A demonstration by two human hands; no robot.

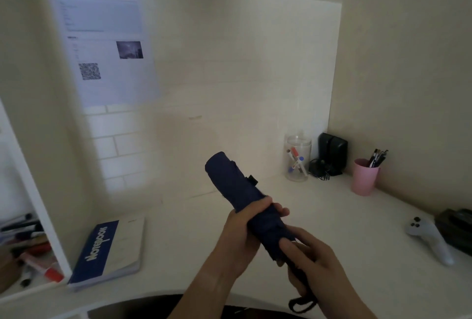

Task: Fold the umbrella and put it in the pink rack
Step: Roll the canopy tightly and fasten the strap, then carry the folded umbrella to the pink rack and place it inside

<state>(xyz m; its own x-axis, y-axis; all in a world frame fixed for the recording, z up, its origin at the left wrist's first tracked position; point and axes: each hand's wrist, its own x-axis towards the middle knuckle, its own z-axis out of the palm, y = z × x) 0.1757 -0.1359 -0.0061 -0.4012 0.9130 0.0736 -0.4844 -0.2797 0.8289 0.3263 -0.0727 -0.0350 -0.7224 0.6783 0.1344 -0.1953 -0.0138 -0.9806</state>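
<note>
A dark blue folding umbrella [235, 183], collapsed and rolled up, is held over the white desk with its top tilted up and to the left. My left hand [242, 232] wraps around the middle of the canopy. My right hand [314, 262] grips the handle end lower right, and a black wrist strap [301, 304] hangs below it. No pink rack shows; the only pink thing is a pink cup [364, 177] with pens at the right rear of the desk.
A blue and white notebook [109, 252] lies at the desk's left. A clear jar [297, 159] of markers and a black device [332, 152] stand at the back right corner. A white controller [429, 237] lies far right. A shelf of markers [33, 255] is at far left.
</note>
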